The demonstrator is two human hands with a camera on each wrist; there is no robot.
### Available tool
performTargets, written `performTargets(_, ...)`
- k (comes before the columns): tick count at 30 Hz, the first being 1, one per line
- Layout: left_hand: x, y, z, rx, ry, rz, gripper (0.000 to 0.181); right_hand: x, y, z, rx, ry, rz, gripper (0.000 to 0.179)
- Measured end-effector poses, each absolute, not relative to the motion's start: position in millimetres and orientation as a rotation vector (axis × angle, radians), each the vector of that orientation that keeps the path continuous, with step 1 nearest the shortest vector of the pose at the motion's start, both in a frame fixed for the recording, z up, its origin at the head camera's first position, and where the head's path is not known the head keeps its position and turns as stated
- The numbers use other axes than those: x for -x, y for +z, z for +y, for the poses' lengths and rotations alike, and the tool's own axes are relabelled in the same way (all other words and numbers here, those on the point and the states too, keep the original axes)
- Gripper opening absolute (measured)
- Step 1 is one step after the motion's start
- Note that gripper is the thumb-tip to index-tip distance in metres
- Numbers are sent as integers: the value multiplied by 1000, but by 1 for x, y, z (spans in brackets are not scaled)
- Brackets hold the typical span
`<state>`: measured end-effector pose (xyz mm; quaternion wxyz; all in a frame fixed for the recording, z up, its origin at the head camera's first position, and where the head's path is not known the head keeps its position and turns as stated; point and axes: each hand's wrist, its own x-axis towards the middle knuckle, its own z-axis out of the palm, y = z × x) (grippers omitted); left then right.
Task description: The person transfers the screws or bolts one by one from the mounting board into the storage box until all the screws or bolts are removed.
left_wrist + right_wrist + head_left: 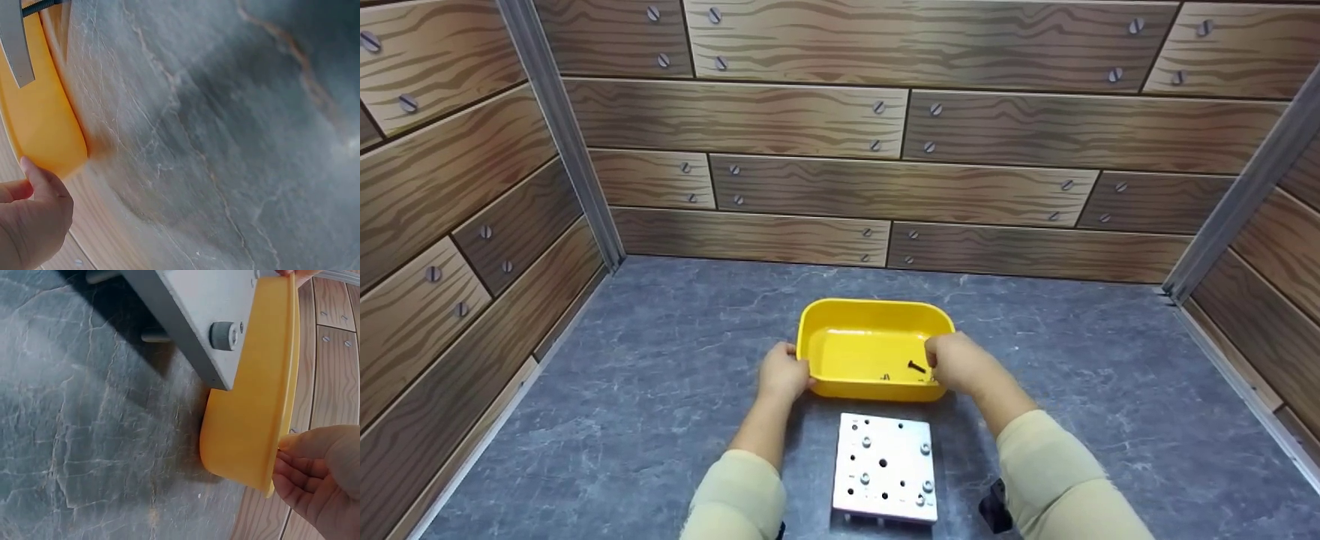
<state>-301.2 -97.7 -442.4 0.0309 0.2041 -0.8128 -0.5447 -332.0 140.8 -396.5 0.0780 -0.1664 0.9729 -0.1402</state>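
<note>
A yellow plastic bin (877,391) sits on the grey table with a black screw (916,367) and a few small metal pieces (886,377) on its floor. My left hand (782,373) grips the bin's left end, thumb at the near corner; the left wrist view shows those fingers (42,183) on the rim. Over the bin's right end, my right hand (960,363) reaches in with bent fingers. Its fingertips are partly hidden by the rim in the right wrist view, so whether they pinch anything is unclear. In front of the bin lies a silver metal plate (883,480) with holes and several socket-head screws.
Posts under the plate (197,326) raise it off the table (675,390). A black object (996,507) is beside the right forearm. Wood-patterned walls (810,120) enclose the back and both sides, with metal corner posts (561,127).
</note>
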Motion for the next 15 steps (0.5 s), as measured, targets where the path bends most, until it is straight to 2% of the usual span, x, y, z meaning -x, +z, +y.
performTargets(9, 300, -442, -98, -615, -1676, -2495, 26, 333, -398, 142, 444, -410, 2901, 15)
performTargets(15, 299, -443, -98, -605, -1673, -2509, 25, 330, -398, 144, 581, -385, 2945, 15)
